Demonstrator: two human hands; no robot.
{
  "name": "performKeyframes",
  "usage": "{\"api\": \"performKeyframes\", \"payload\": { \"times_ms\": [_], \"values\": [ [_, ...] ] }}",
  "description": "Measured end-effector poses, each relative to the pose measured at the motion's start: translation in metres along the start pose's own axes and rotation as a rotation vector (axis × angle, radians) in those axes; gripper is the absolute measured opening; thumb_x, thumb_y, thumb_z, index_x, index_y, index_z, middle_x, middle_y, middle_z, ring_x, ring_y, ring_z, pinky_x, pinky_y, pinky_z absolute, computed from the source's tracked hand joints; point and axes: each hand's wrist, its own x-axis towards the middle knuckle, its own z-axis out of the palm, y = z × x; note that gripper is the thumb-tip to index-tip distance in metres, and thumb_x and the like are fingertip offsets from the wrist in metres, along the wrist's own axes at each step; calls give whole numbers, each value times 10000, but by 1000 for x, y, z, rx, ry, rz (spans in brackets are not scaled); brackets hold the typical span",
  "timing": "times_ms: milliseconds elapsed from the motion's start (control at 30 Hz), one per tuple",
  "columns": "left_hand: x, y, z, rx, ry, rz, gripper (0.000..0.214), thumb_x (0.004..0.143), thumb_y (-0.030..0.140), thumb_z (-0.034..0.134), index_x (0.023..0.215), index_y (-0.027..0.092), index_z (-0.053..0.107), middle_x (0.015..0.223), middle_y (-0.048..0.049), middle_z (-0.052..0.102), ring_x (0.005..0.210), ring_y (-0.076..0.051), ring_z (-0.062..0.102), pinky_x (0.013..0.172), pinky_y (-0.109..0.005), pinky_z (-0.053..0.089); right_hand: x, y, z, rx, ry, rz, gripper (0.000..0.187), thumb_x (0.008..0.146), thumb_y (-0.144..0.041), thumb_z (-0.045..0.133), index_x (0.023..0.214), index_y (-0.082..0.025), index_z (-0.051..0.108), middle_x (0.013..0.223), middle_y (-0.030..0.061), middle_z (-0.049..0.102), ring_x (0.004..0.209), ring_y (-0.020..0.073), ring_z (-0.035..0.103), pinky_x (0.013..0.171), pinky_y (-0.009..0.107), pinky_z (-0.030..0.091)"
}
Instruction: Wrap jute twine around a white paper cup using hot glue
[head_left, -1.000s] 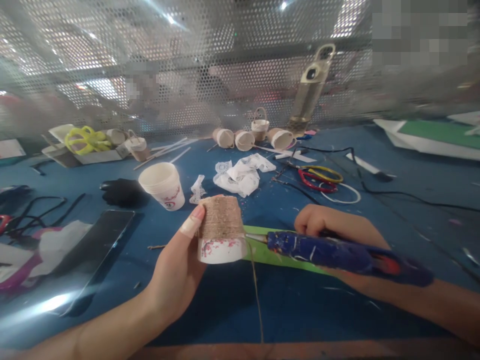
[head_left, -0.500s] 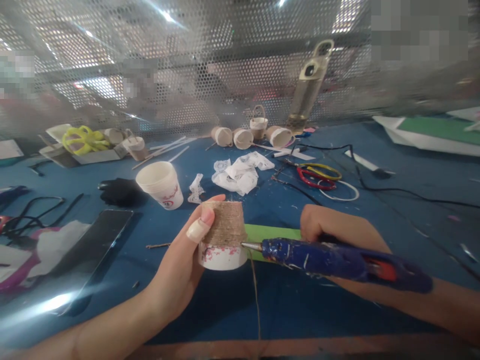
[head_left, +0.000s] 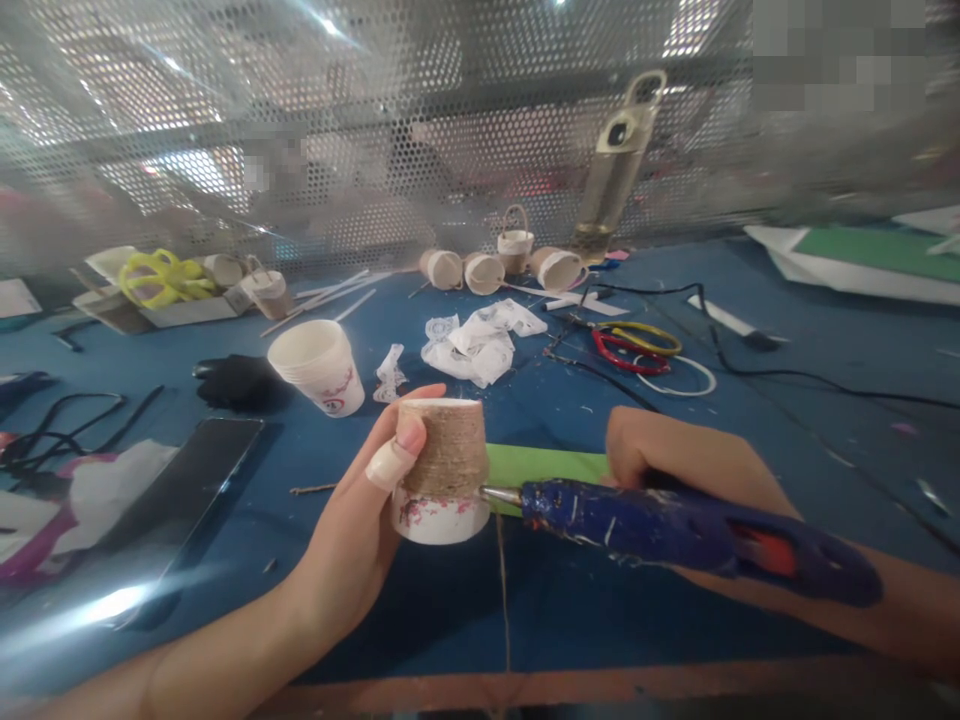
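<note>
My left hand [head_left: 364, 520] is closed around a paper cup [head_left: 442, 522] held upside down. Brown twine [head_left: 450, 448] is wound round its upper part, and the bare lower band shows pink flowers. A loose twine end [head_left: 502, 590] hangs from the cup's right side to the table edge. In my right hand [head_left: 682, 455] is a blue glue gun [head_left: 637, 525], its metal tip at the lower edge of the winding on the right. The gun hides most of my right fingers. A strip of white tape wraps my left thumb.
Left of the cup stand stacked paper cups [head_left: 319, 370] and a dark phone [head_left: 202, 480]. Behind lie white lace [head_left: 480, 340], several twine-wrapped cups [head_left: 484, 272], scissors [head_left: 637, 345] and a bottle [head_left: 611, 180]. A black cord [head_left: 795, 380] crosses the right side. Green paper [head_left: 547, 465] lies beneath.
The cup in my left hand has tipped slightly and shifted a little left. The glue gun's rear end has swung slightly down and right, its tip staying by the winding.
</note>
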Motion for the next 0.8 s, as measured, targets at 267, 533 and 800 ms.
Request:
{"api": "performKeyframes", "payload": {
  "times_ms": [267, 533, 800],
  "values": [
    [1, -1, 1, 49, 4, 12, 564, 857, 636, 835, 1323, 326, 765, 1275, -42, 797, 1082, -290, 742, 826, -339, 605, -1, 4, 2, -15, -8, -54, 229, 960, -181, 586, 828, -257, 416, 798, -41, 525, 613, 109, 465, 546, 279, 343],
    [1, -1, 0, -4, -3, 28, 507, 886, 599, 825, 1290, 295, 785, 1308, -63, 793, 1060, -292, 760, 792, -338, 614, -1, 2, 3, -30, 20, -46, 266, 943, -129, 575, 827, -262, 376, 779, -44, 483, 611, 121, 425, 567, 297, 339],
    [-3, 1, 2, 42, 6, 42, 556, 863, 599, 849, 1329, 307, 766, 1286, -65, 791, 1050, -297, 748, 767, -326, 613, 1, 6, 2, -28, 27, -75, 284, 935, -144, 625, 820, -257, 392, 728, -62, 461, 571, 108, 403, 514, 280, 304]
  ]
}}
